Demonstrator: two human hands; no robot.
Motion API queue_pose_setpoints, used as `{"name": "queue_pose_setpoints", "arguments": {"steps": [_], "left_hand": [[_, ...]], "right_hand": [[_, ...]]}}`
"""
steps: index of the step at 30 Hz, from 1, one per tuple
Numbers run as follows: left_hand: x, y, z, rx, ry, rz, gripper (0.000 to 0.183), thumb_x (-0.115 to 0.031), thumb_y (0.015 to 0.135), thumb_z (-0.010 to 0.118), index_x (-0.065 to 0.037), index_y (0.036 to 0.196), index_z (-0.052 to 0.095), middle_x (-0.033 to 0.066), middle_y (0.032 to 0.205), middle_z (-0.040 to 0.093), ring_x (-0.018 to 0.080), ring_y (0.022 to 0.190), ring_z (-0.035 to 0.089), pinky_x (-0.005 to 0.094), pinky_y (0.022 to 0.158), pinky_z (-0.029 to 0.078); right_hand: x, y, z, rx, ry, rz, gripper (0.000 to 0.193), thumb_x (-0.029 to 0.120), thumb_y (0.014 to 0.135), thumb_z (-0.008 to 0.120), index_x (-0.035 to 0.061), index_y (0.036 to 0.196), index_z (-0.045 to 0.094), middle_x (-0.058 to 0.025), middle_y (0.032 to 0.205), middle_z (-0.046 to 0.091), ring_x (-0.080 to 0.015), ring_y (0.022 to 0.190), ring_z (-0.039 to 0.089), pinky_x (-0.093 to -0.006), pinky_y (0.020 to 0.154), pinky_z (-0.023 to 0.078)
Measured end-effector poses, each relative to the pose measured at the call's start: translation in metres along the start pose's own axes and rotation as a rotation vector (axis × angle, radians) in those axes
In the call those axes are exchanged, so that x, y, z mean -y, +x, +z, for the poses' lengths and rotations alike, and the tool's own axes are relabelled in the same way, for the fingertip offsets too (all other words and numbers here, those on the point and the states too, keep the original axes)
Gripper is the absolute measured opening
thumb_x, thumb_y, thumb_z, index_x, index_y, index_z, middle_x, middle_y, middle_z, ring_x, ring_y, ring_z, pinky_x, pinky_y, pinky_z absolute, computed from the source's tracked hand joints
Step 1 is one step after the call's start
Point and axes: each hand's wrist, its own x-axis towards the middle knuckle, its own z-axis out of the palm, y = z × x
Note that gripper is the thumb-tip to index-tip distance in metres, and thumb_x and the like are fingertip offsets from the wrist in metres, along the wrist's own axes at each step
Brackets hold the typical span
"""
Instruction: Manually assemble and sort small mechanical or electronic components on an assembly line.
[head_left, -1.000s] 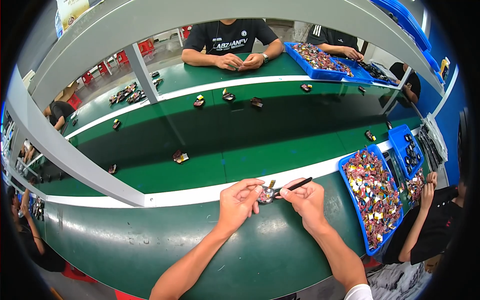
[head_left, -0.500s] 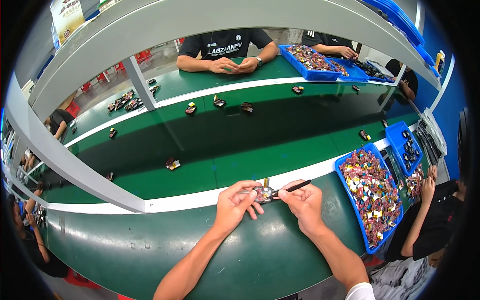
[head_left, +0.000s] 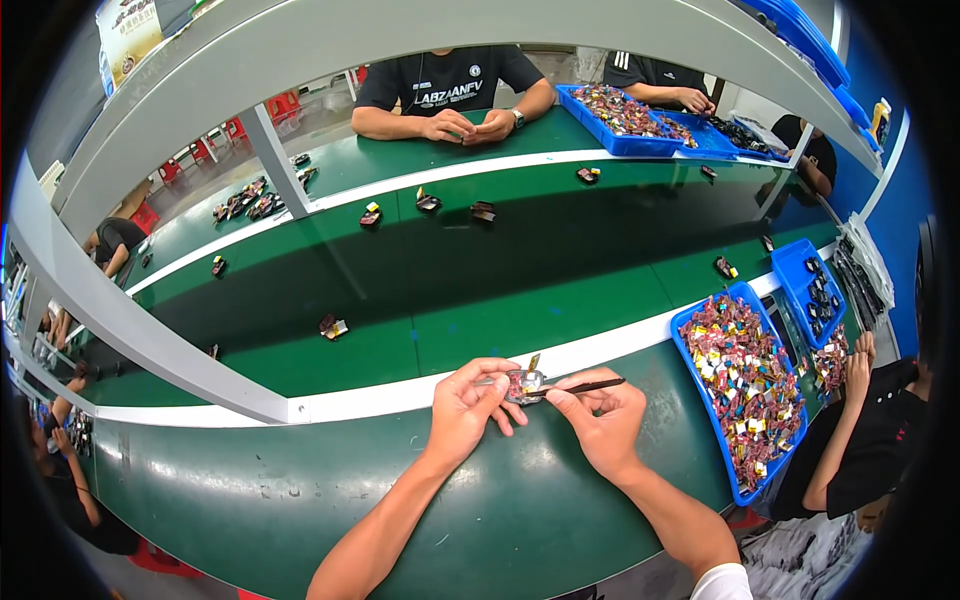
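Note:
Over the near green bench, close to the white rail, my left hand (head_left: 468, 405) is closed on the edge of a small electronic device (head_left: 524, 386). It has a rounded dark casing with pinkish parts inside and a yellowish strip (head_left: 534, 361) sticking up. My right hand (head_left: 605, 410) pinches a slim black hand tool (head_left: 596, 385), whose exact kind I cannot make out. The tool lies nearly level, its left end at the device's right side. Fingers hide part of the tool and of the casing.
Beyond the white rail (head_left: 370, 402), a green conveyor belt (head_left: 480, 325) carries several similar devices (head_left: 333, 326). On the right stand a blue tray (head_left: 797, 425) heaped with small parts and another blue tray (head_left: 785, 265) with black pieces. Co-workers sit opposite and at right; a grey frame (head_left: 150, 340) arches around.
The devices on the belt have shifted slightly left. My right hand has turned the black tool flatter against the device, while my left hand stays almost in place.

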Motion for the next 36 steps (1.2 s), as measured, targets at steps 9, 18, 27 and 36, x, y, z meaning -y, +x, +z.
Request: {"name": "queue_pose_setpoints", "arguments": {"steps": [9, 18, 27, 36], "left_hand": [[0.003, -0.0012, 0.0001, 0.005, 0.006, 0.012, 0.027, -0.013, 0.103, 0.057, 0.008, 0.12, 0.06, 0.0193, 0.096, 0.068, 0.0263, 0.069, 0.073, 0.0298, 0.052, 0.058], [0.0025, -0.0024, 0.0035, -0.029, 0.025, 0.03, 0.028, -0.014, 0.103, 0.057, 0.008, 0.119, 0.061, 0.0198, 0.096, 0.069, 0.0259, 0.069, 0.072, 0.0308, 0.052, 0.059], [0.002, -0.0045, 0.0049, -0.037, 0.04, 0.025, 0.025, -0.012, 0.104, 0.054, 0.006, 0.122, 0.06, 0.0188, 0.101, 0.069, 0.0219, 0.071, 0.072, 0.0283, 0.055, 0.059], [0.0019, -0.0064, 0.007, -0.052, 0.055, 0.035, 0.024, -0.009, 0.104, 0.053, 0.006, 0.121, 0.061, 0.0185, 0.104, 0.069, 0.0213, 0.073, 0.072, 0.0274, 0.056, 0.058]], "right_hand": [[-0.0028, -0.0027, 0.0035, -0.027, -0.147, -0.108, 0.01, -0.003, 0.084, 0.079, -0.0009, 0.089, 0.071, -0.0001, 0.071, 0.067, 0.002, 0.051, 0.046, -0.0175, 0.045, 0.03], [-0.0037, -0.0021, 0.005, -0.061, -0.182, -0.158, 0.006, 0.001, 0.082, 0.081, -0.0005, 0.085, 0.076, -0.003, 0.084, 0.076, 0.0012, 0.045, 0.043, -0.0197, 0.042, 0.028], [-0.0019, -0.0019, 0.0047, -0.043, -0.209, -0.16, 0.01, -0.003, 0.082, 0.08, -0.0006, 0.088, 0.072, 0.0001, 0.068, 0.067, 0.0019, 0.048, 0.045, -0.0178, 0.044, 0.029], [0.0041, -0.0008, 0.0044, -0.035, -0.227, -0.168, 0.01, -0.004, 0.082, 0.08, -0.0002, 0.087, 0.072, 0.0019, 0.065, 0.065, 0.0023, 0.049, 0.044, -0.0178, 0.044, 0.028]]}}
